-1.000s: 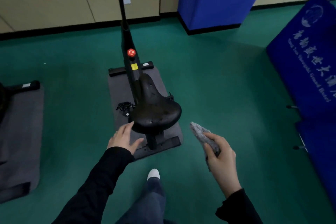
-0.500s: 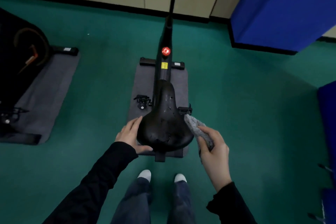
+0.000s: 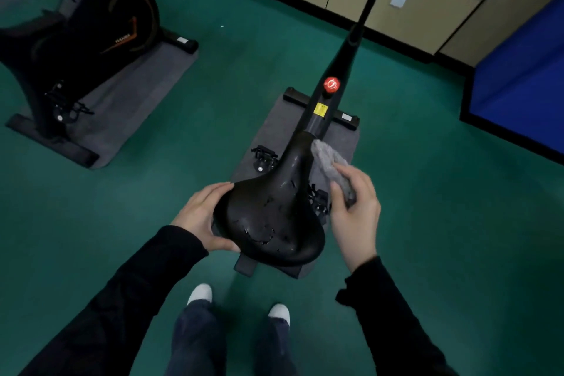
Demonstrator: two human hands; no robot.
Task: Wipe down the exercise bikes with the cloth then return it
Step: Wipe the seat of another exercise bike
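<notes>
As left [image 3: 203, 217] holds saddle [image 3: 274, 217], right [image 3: 354, 214] grips cloth [image 3: 329, 162]

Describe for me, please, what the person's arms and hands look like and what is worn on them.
Both arms are covered by long, plain black sleeves, the left sleeve and the right sleeve, each ending at the wrist. The left hand and the right hand are bare: no gloves or rings show. No markings or logos can be seen on the fabric.
</notes>
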